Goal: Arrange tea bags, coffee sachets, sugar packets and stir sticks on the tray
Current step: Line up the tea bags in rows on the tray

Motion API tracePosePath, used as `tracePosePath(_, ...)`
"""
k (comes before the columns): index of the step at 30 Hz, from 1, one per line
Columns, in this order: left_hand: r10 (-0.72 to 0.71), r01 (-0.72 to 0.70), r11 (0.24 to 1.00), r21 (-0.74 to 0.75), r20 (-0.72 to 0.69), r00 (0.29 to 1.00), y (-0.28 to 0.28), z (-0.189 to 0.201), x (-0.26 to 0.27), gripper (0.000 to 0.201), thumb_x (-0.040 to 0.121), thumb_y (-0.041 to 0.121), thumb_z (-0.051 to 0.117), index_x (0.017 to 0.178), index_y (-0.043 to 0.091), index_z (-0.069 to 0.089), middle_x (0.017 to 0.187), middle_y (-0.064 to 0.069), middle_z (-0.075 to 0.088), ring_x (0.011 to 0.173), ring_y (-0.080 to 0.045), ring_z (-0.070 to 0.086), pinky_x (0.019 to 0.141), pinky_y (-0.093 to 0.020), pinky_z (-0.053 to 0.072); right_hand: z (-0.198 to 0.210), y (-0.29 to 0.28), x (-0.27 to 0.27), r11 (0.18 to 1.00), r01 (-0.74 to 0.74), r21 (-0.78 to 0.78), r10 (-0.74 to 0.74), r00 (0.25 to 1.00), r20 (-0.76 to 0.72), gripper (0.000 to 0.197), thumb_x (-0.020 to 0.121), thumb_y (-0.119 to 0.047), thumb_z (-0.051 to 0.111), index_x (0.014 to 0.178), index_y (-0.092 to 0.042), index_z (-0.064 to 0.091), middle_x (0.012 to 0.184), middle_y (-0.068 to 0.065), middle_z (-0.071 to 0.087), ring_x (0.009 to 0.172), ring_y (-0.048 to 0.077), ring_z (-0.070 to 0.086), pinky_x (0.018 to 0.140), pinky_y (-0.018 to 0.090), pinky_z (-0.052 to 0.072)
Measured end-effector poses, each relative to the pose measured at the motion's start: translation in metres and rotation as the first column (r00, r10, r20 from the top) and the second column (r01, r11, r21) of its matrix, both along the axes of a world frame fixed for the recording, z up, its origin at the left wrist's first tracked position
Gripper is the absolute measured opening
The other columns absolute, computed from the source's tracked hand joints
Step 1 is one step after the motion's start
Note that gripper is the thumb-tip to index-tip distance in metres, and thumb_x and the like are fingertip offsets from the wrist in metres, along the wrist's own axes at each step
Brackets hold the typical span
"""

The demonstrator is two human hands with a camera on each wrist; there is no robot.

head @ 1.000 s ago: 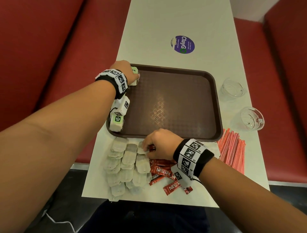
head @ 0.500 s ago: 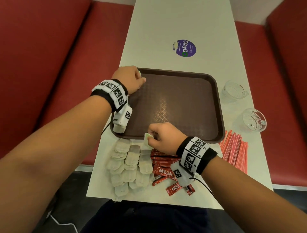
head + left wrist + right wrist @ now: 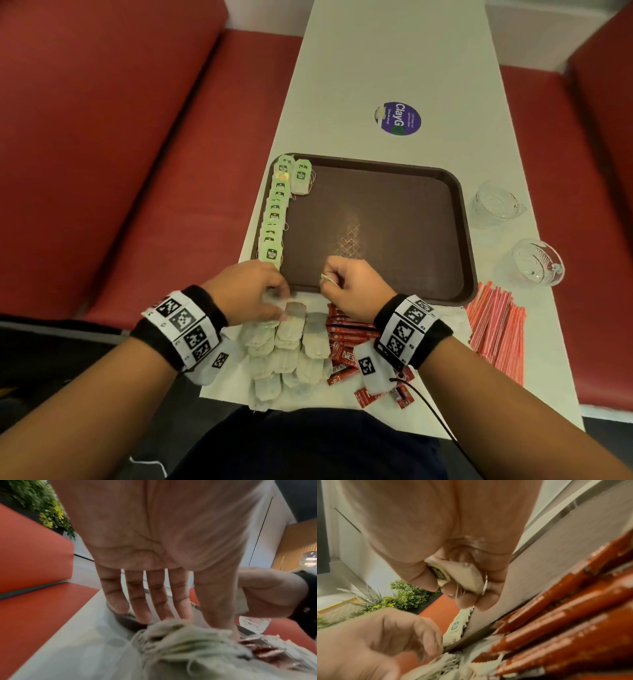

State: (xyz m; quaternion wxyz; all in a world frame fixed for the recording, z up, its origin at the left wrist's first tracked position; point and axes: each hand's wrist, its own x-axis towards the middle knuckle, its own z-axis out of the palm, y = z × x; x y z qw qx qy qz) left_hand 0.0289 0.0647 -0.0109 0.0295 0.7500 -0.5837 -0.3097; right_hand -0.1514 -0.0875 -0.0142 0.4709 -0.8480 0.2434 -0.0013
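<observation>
A brown tray lies on the white table. Several tea bags with green tags overlap in a column along its left edge, and one more lies beside the top of the column. A pile of loose tea bags sits in front of the tray. My left hand reaches down onto this pile with straight fingers touching the top bags. My right hand hovers over the tray's near edge, curled round one tea bag.
Red Nescafe coffee sachets lie right of the pile, under my right wrist. Red-and-white stir sticks are spread at the right. Two glass cups stand beside the tray's right edge. Red benches flank the narrow table.
My left hand came back from the tray's far left corner to the tea bag pile. My right hand lifted a tea bag off the pile and now holds it over the tray's near edge.
</observation>
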Motion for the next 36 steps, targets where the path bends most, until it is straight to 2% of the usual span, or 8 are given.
tracePosePath(6, 0.056, -0.057, 0.998, -0.021, -0.041, 0.998, 0.014, -0.011, -0.003, 0.028, 0.083, 0.053, 0.071, 0.103, 0.034, 0.071, 0.106, 0.02, 0.064, 0.097, -0.005, 0.061, 0.087, -0.035, 0.051, -0.003, 0.002, 0.0, 1.0, -0.021, 0.005, 0.021, 0.999, 0.039, 0.026, 0.09, -0.011, 0.059, 0.076, -0.016, 0.038, 0.064, -0.005, 0.042, 0.057, 0.013, 0.036, 0.058, 0.031, 0.037)
tracePosePath(11, 0.114, -0.127, 0.981, -0.144, -0.096, 0.989, 0.009, 0.0, -0.004, 0.018, 0.091, 0.048, 0.065, 0.095, 0.035, 0.075, 0.092, 0.02, 0.071, 0.086, -0.002, 0.064, 0.082, -0.035, 0.053, -0.006, 0.001, 0.004, 0.996, -0.087, 0.0, 0.087, 0.996, 0.027, 0.021, 0.087, -0.021, 0.065, 0.097, -0.027, 0.048, 0.071, 0.0, 0.056, 0.066, 0.019, 0.055, 0.07, 0.041, 0.051)
tracePosePath(14, 0.128, -0.164, 0.949, -0.27, -0.145, 0.981, 0.003, 0.015, -0.006, 0.011, 0.092, 0.042, 0.066, 0.094, 0.036, 0.075, 0.086, 0.018, 0.071, 0.081, -0.003, 0.064, 0.078, -0.037, 0.054, -0.003, 0.002, 0.008, 0.988, -0.153, -0.021, 0.153, 0.988, 0.013, 0.023, 0.086, -0.027, 0.074, 0.104, -0.027, 0.06, 0.083, -0.011, 0.063, 0.075, 0.003, 0.06, 0.07, 0.022, 0.05)
tracePosePath(22, 0.142, -0.263, 0.844, -0.468, -0.278, 0.95, -0.014, 0.041, -0.011, 0.01, 0.091, 0.037, 0.068, 0.092, 0.03, 0.075, 0.083, 0.016, 0.071, 0.076, -0.003, 0.064, 0.07, -0.024, 0.051, 0.004, -0.003, 0.017, 0.994, -0.101, -0.047, 0.106, 0.988, 0.115, 0.005, 0.092, -0.026, 0.069, 0.089, -0.022, 0.069, 0.072, -0.008, 0.063, 0.065, 0.006, 0.054, 0.062, 0.025, 0.044)
tracePosePath(26, 0.18, -0.274, 0.87, -0.409, -0.254, 0.95, -0.021, 0.038, -0.004, 0.02, 0.083, 0.039, 0.077, 0.099, 0.028, 0.073, 0.081, 0.016, 0.067, 0.071, 0.004, 0.057, 0.063, -0.01, 0.039, 0.008, -0.011, 0.018, 1.0, -0.022, 0.003, 0.021, 0.982, 0.19, 0.021, 0.093, -0.029, 0.07, 0.078, -0.04, 0.061, 0.068, -0.015, 0.062, 0.063, 0.002, 0.054, 0.06, 0.019, 0.041)
tracePosePath(29, 0.24, -0.308, 0.89, -0.335, -0.229, 0.943, -0.03, 0.033, 0.003, 0.015, 0.087, 0.035, 0.074, 0.088, 0.021, 0.07, 0.074, 0.008, 0.065, 0.061, -0.001, 0.053, 0.057, -0.015, 0.037, 0.005, -0.019, 0.02, 0.999, -0.004, 0.046, -0.004, 0.985, 0.171, 0.003, 0.094, -0.028, 0.069, 0.095, -0.028, 0.067, 0.084, -0.007, 0.069, 0.075, 0.008, 0.062, 0.071, 0.028, 0.051)
tracePosePath(32, 0.306, -0.356, 0.883, -0.305, -0.202, 0.93, -0.049, 0.035, 0.014, 0.014, 0.089, 0.031, 0.072, 0.081, 0.021, 0.067, 0.075, 0.009, 0.064, 0.065, -0.003, 0.055, 0.06, -0.022, 0.039, 0.0, -0.025, 0.02, 0.997, 0.049, 0.058, -0.056, 0.991, 0.125, 0.023, 0.095, -0.027, 0.065, 0.116, -0.023, 0.054, 0.083, -0.006, 0.066, 0.07, 0.007, 0.06, 0.071, 0.03, 0.05)
tracePosePath(36, 0.444, -0.462, 0.845, -0.271, -0.127, 0.887, -0.092, 0.029, 0.047, 0.02, 0.089, 0.032, 0.072, 0.073, 0.026, 0.062, 0.072, 0.008, 0.063, 0.065, -0.005, 0.056, 0.059, -0.02, 0.04, -0.003, -0.031, 0.018, 0.982, 0.117, 0.145, -0.132, 0.986, 0.1, 0.02, 0.093, -0.011, 0.056, 0.105, -0.018, 0.041, 0.071, 0.002, 0.05, 0.058, 0.011, 0.043, 0.063, 0.033, 0.041)
